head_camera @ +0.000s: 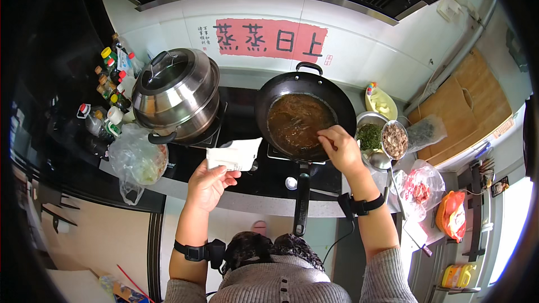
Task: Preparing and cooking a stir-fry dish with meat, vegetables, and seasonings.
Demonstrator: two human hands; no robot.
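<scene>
My left hand [210,185] grips a small white packet [233,155], torn at the top and bearing print, over the front of the black cooktop [240,109]. Brown liquid [297,120] with bits on its surface lies in a black wok [269,88], whose long handle [301,202] points towards me. Above the wok's right rim is my right hand [343,149], thumb and fingertips drawn together. Whether a pinch of something sits between those fingertips is too small to tell.
A lidded steel steamer pot [177,105] occupies the left burner, with several seasoning bottles [113,80] beside it. To the wok's right stand a bowl of chopped greens [369,136], a bowl of brown shredded food [395,139] and a ladle [380,160]. A plastic bag [137,155] covers food at front left.
</scene>
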